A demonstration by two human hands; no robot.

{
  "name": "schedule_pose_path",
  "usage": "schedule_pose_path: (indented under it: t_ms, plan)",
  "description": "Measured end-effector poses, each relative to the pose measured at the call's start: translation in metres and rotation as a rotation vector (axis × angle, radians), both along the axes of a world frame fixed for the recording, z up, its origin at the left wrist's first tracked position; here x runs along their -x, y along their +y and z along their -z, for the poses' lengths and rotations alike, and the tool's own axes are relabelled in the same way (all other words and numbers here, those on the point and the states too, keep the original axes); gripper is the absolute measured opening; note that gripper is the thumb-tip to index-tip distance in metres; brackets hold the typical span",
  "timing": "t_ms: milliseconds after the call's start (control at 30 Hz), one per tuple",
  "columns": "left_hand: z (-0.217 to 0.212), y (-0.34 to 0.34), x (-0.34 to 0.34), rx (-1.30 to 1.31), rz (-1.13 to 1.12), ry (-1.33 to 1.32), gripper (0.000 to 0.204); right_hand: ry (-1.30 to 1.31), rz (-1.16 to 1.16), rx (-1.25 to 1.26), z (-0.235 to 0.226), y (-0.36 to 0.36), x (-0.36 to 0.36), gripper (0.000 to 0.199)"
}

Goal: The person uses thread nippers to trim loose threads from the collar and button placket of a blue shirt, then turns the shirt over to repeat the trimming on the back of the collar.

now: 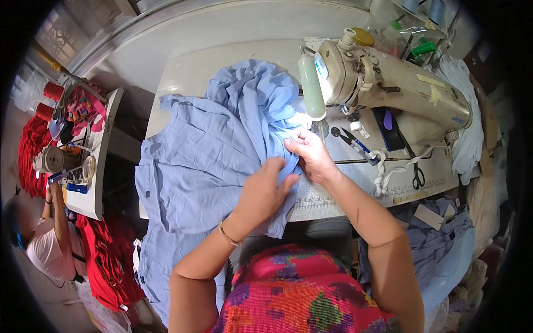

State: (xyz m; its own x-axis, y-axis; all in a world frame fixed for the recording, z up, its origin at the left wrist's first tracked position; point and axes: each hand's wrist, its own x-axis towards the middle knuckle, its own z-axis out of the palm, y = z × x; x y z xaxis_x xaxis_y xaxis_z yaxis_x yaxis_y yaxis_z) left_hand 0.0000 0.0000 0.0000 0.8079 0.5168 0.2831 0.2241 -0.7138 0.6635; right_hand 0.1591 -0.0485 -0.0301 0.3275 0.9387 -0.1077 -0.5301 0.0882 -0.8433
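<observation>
Pale-blue woven-cloth garment (200, 161) lies on flat white sewing table (186, 69), overhanging front edge. Right hand (312, 155) pinches a fold; left hand (265, 188) touches cloth, grip unclear. Risk: overhang's weight could drag the fold askew.

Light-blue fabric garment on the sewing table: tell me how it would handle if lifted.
The light-blue fabric garment would probably droop, since it bunches into soft folds. It likely feels light, as it looks thin and creased.
</observation>
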Motion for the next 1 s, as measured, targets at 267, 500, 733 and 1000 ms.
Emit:
schedule_pose_path:
  t_ms: [267,500,733,1000]
  plan:
    - [0.004,0.023,-0.022,0.665,-0.077,-0.196,0.011,-0.157,0.111,-0.021,-0.013,-0.013,-0.001,0.024]
    - [0.007,0.031,-0.016,0.718,-0.043,-0.206,0.011,-0.133,0.055,-0.022,-0.021,-0.014,0.003,0.031]
    - [0.001,0.032,-0.014,0.764,-0.034,-0.148,0.01,-0.206,0.054,-0.014,-0.022,-0.013,0.005,0.033]
    - [0.001,0.036,-0.011,0.769,-0.076,-0.101,0.005,-0.21,0.073,-0.01,-0.022,-0.012,0.008,0.034]
